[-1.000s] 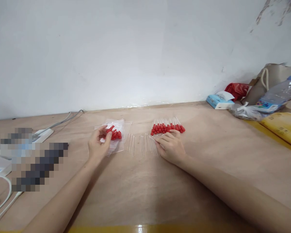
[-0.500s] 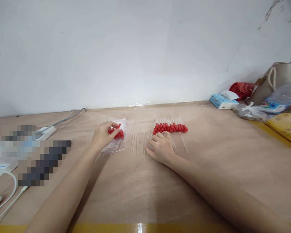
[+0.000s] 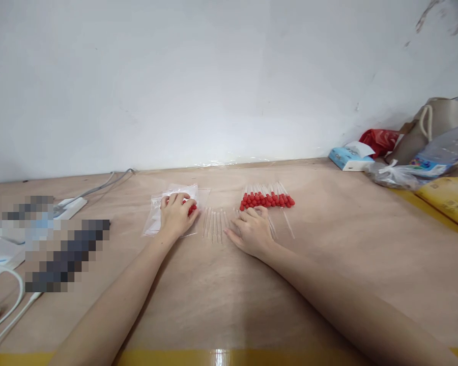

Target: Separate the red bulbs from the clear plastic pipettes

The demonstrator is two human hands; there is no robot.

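brown paper covered the table (image 3: 221, 305), which ran to a white wall (image 3: 213, 76) at the far side. at the far right lay a beige bag (image 3: 435, 122), a plastic bottle (image 3: 438, 150) and a blue tissue pack (image 3: 345, 158). at the far left a white power strip (image 3: 70, 206) sat with its cable. the left hand (image 3: 177, 216) lay palm down, fingers curled loosely over the clear bag (image 3: 156, 218) of red caps (image 3: 192, 207), pressing on it; whether it pinched a cap could not be told. the right hand (image 3: 252, 231) rested flat and spread, fingertips touching the loose clear tubes (image 3: 213, 223) lined up between the two hands, gripping none. just beyond it lay the row of capped tubes (image 3: 267, 198), red ends toward the near side.
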